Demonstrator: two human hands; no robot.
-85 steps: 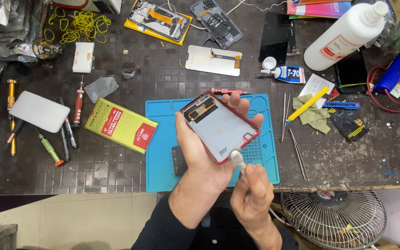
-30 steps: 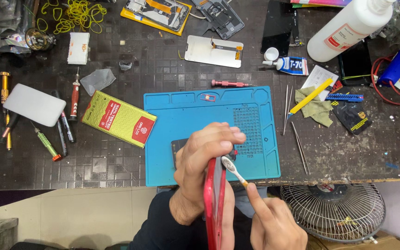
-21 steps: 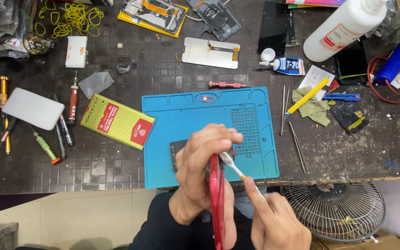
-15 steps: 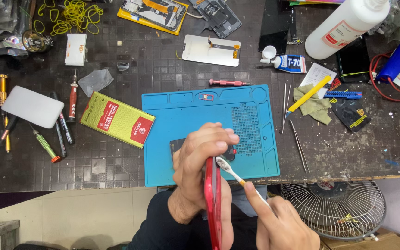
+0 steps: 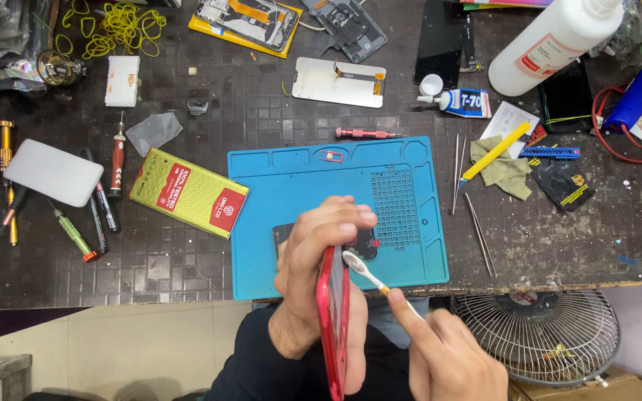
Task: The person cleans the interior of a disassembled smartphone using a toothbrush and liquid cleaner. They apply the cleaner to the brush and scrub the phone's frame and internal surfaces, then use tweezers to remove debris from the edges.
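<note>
In the head view, the left hand point(image 5: 321, 271) is gripping a red phone point(image 5: 334, 319) edge-on to the camera, fingers curled over its far end and thumb along its near side, so the phone is standing on its long edge at the near rim of the workbench point(image 5: 187, 252). The right hand point(image 5: 451, 360) is closing its fingers around a small white-headed brush point(image 5: 362, 269), whose head is touching the right face of the phone near its far end. Both hands are hovering over the near edge of the blue work mat point(image 5: 291, 186), which is lying in the middle of the bench.

A yellow-green box point(image 5: 187, 191) is lying just left of the mat, with screwdrivers point(image 5: 105, 197) and a white phone-shaped panel point(image 5: 53, 172) further left. Tweezers point(image 5: 477, 230) are resting right of the mat. A white bottle point(image 5: 559, 41) is lying at the far right, and a wire fan guard point(image 5: 536, 334) is sitting below the bench's near right edge.
</note>
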